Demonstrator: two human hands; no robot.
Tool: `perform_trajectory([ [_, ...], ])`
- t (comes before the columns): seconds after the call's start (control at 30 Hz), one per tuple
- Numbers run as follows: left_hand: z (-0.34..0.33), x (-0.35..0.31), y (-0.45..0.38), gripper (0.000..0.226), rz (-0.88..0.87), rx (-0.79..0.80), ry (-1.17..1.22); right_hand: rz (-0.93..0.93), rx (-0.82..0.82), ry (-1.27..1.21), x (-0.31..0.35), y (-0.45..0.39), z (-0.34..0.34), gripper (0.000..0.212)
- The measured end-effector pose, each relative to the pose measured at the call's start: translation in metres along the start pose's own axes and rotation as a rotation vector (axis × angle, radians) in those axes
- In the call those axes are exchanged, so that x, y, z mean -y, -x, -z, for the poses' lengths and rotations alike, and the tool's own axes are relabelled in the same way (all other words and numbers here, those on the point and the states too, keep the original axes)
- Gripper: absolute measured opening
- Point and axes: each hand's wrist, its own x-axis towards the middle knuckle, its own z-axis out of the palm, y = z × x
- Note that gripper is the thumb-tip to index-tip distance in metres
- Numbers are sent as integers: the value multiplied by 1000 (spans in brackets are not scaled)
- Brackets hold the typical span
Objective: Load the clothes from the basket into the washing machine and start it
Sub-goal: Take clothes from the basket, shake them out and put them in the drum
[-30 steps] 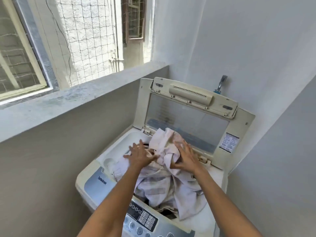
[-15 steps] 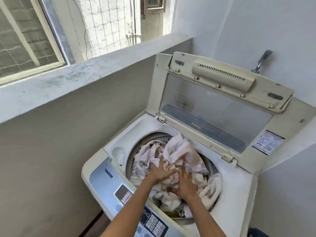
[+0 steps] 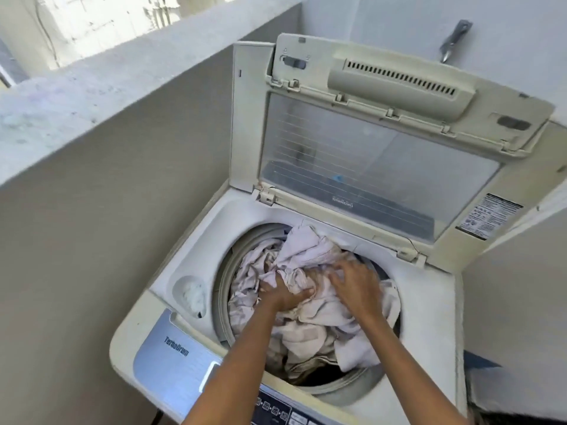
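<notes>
A cream top-loading washing machine (image 3: 196, 240) stands in a corner with its lid (image 3: 380, 154) raised. A heap of pale pinkish-white clothes (image 3: 310, 250) fills the round drum opening and bulges above its rim. My left hand (image 3: 283, 291) presses into the middle of the heap, its fingers sunk in the cloth. My right hand (image 3: 356, 286) lies flat on the clothes just to the right, fingers spread and blurred. The control panel (image 3: 276, 407) shows at the bottom edge between my forearms. No basket is in view.
A concrete ledge (image 3: 122, 72) and grey wall run close along the machine's left side. A tap (image 3: 454, 41) sticks out of the white wall behind the lid. A round detergent recess (image 3: 190, 291) sits left of the drum. Something dark blue (image 3: 481, 366) lies low at the right.
The clothes have gone from lying piled over the machine's top down into the drum. Both hands followed them down, and the view has moved closer over the opening.
</notes>
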Motion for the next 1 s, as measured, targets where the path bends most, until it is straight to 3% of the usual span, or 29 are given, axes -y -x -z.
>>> perform_trajectory([
  [0.07, 2, -2, 10, 122, -2, 10, -104, -172, -200, 72, -10, 13, 3, 44],
  [0.17, 28, -12, 32, 114, -31, 89, -342, -470, -92, -65, -21, 38, 3, 70],
  [0.27, 77, -36, 53, 90, -67, 203, -563, -420, 24, -94, -18, 64, -12, 87],
  [0.33, 102, -51, 61, 73, -155, 182, -578, -403, 93, -203, -5, 71, -23, 101],
  [0.4, 111, -60, 59, 47, -352, -70, -465, -376, 164, -325, 10, 68, -30, 105],
  [0.47, 106, -64, 56, 40, -615, -468, -442, -325, 189, -386, 24, 56, -31, 106],
  [0.5, 97, -62, 53, 42, -711, -565, -455, -307, 190, -403, 28, 50, -31, 106],
  [0.53, 83, -57, 48, 48, -754, -556, -494, -296, 199, -413, 31, 46, -32, 106],
  [0.6, 53, -38, 37, 61, -672, -381, -530, -269, 286, -382, 29, 43, -38, 107],
  [0.67, 24, -16, 23, 67, -476, -257, -465, -275, 442, -333, 24, 48, -50, 107],
  [0.8, -16, 4, 22, 73, -259, -244, -483, -346, 662, -272, 22, 70, -79, 109],
  [1.0, -38, 8, -3, 76, -152, -197, -425, -383, 698, -213, 17, 68, -101, 103],
])
